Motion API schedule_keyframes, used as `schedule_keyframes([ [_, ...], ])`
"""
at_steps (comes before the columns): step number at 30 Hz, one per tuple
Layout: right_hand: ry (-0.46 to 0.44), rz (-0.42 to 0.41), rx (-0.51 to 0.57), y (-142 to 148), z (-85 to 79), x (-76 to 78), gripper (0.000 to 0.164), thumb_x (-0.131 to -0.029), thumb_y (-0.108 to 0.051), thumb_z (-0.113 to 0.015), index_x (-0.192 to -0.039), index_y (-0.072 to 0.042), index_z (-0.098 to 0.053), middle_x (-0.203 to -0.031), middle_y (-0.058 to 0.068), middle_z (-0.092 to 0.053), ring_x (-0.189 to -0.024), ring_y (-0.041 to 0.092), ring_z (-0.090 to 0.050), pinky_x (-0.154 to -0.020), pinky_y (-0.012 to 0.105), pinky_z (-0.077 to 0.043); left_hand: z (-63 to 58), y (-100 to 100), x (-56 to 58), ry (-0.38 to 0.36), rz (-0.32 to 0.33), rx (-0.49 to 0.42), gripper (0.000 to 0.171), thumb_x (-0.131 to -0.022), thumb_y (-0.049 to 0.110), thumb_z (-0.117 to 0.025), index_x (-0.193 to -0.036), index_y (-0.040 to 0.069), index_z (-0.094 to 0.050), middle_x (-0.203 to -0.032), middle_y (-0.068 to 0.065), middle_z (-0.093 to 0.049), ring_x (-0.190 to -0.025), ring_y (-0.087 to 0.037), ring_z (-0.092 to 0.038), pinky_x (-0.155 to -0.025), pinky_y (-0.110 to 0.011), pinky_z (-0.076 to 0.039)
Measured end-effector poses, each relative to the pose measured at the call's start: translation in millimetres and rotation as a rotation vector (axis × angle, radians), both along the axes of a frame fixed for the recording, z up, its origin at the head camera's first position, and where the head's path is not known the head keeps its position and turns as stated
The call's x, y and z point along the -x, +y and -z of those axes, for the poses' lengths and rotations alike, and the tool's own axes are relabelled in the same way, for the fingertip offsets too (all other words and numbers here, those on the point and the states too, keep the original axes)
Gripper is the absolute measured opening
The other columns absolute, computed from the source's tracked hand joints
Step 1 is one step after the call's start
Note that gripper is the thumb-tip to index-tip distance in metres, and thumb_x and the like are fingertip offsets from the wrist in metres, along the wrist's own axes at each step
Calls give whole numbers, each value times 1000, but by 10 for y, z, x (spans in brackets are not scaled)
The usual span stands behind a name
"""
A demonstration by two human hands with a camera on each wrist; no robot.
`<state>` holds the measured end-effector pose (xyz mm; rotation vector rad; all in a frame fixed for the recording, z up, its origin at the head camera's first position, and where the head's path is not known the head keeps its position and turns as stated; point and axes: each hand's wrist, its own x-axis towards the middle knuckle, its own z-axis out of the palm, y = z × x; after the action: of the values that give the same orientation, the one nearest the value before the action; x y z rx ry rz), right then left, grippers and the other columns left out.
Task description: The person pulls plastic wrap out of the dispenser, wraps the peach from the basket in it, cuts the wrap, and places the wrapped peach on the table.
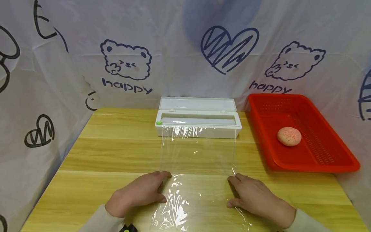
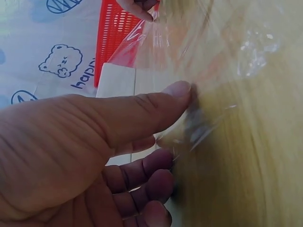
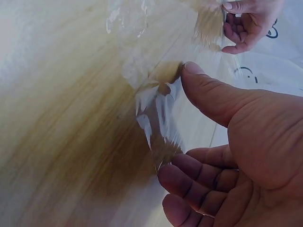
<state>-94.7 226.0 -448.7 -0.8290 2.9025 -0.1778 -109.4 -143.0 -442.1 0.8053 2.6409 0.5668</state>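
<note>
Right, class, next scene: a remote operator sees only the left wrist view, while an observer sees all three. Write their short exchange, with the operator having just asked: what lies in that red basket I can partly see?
Observer: A single round, pinkish thing lies in the red basket; the head view shows it.
Operator: I see only part of the white box past the clear film. Is its lid open?
Observer: Yes, the lid stands open at the back of the box.
Operator: And what is inside it?
Observer: A pale roll lies lengthwise in the box.
</note>
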Motion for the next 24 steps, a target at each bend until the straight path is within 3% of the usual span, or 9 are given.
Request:
schedule_keyframes([
  [4, -18, 7, -10, 2, -30, 10, 74, -70, -55, -78, -119, -3, -60, -101, 7, -61, -87, 22, -60, -72, 43, -53, -20, -3, 0, -7, 1, 13, 73, -76, 39, -79, -136, 11, -48, -100, -1, -59, -87, -16, -54, -82, -41, -50],
  [12, -34, 19, -14, 17, -54, 15, 70, -74, -55, -75, -119, -3, -60, -103, 8, -64, -88, 23, -61, -74, 44, -53, -19, -17, 10, -9, 10, 26, 70, -78, 39, -77, -136, 13, -48, -91, 4, -54, -79, -13, -50, -76, -38, -49],
  [24, 33, -11, 11, 23, -63, 20, 40, -76, -48, -76, -93, -14, -62, -77, -7, -55, -63, 12, -51, -57, 36, -46, -11, -6, -23, 15, 31, 28, 68, -76, 31, -80, -135, 13, -50, -94, 3, -55, -78, -12, -51, -76, -38, -50],
])
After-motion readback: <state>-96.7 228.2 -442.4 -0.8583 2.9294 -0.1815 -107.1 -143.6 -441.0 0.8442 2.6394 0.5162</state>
